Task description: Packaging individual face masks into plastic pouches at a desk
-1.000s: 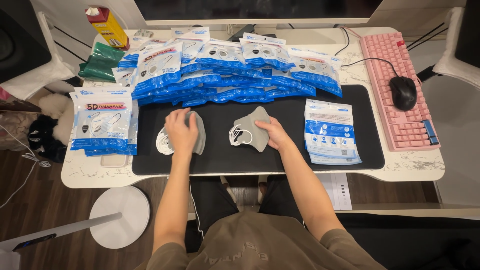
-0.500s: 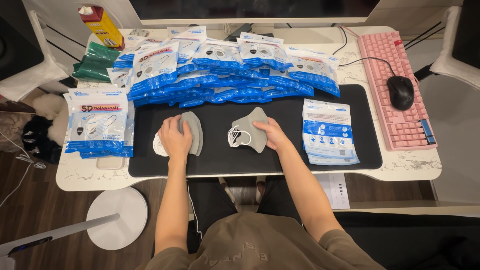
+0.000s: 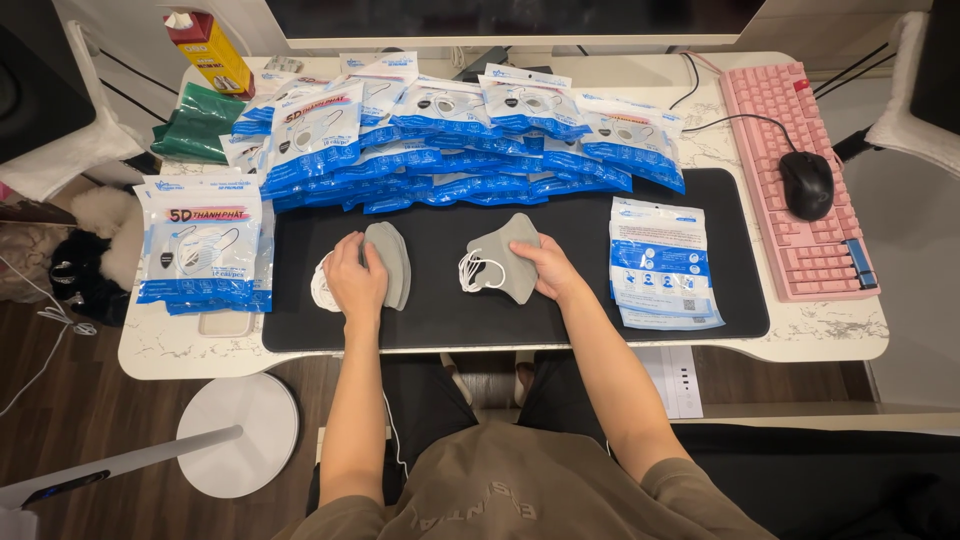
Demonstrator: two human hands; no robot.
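Head view, looking down on a white desk covered in part by a black mat. The left hand is laid flat, fingers nearly straight and together, on a stack of folded grey masks at the left middle of the mat; white ear loops are seen protruding from beneath the palm. Nothing is gripped by this hand — it only presses down. The right hand is curled loosely around the right edge of a second grey mask stack, thumb on top, the other fingers hidden underneath; the stack rests on the mat near its centre, with white loops bunched at its left side.

Along the far edge of the mat, a row of blue-and-white mask packets is fanned out, overlapping. A further pile of such packets lies on the desk just left of the mat, and another small pile lies on the mat to the right of the right hand. A pink keyboard and a black mouse — the mouse resting upon the keyboard — are seen at the desk's right end. Green packets and a yellow-and-red box are placed at the far left corner.
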